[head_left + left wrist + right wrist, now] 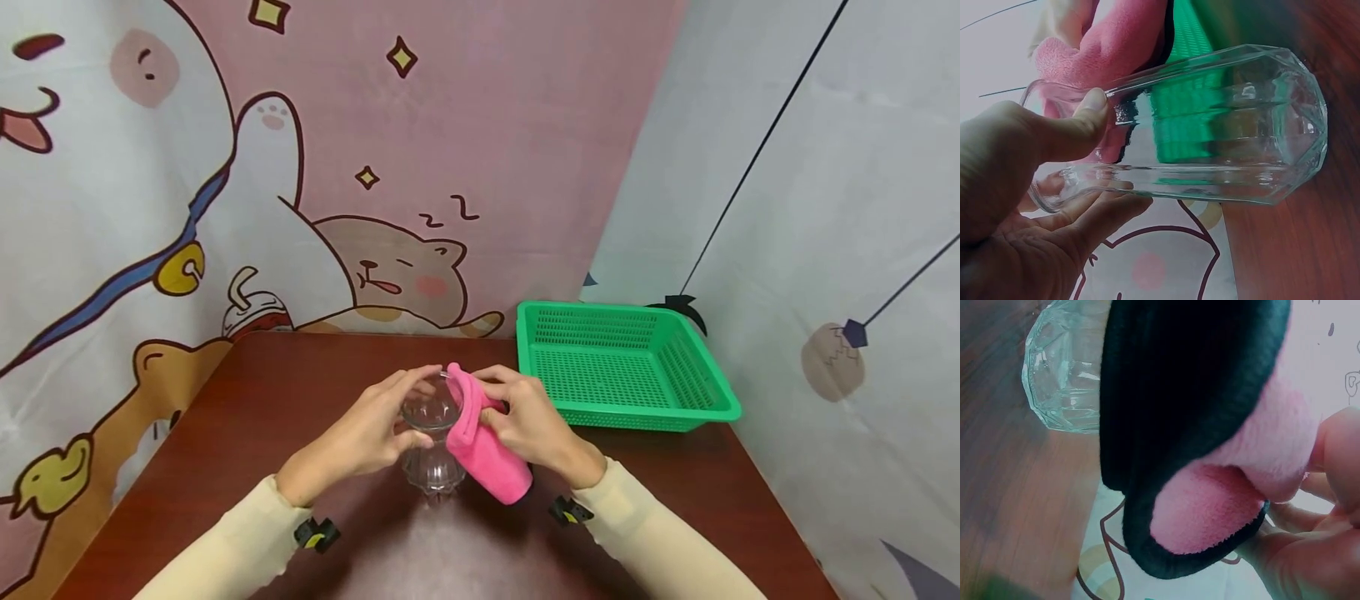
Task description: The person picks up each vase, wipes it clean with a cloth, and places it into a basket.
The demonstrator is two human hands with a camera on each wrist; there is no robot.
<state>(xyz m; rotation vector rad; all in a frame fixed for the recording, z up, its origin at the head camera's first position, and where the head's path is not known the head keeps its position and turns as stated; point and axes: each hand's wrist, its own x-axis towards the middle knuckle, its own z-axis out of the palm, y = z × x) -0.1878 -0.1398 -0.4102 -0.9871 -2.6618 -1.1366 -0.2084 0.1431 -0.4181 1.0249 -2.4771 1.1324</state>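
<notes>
My left hand [378, 422] grips a clear glass vase [433, 467] round its neck, the thumb on the near side and the fingers on the far side. The vase [1241, 125] has a flared rim and a faceted base, which shows over the brown tabletop. In my right hand [528, 417] a pink cloth [491, 458] is pinched at the vase's rim. A dark band edges the folded cloth [1210, 506] in the right wrist view, where it hides much of the vase [1066, 375].
Behind and to the right, a green plastic basket [536, 400] stands on the brown table [315, 367]. Cartoon-printed sheets [525, 150] hang right behind the table and along its sides.
</notes>
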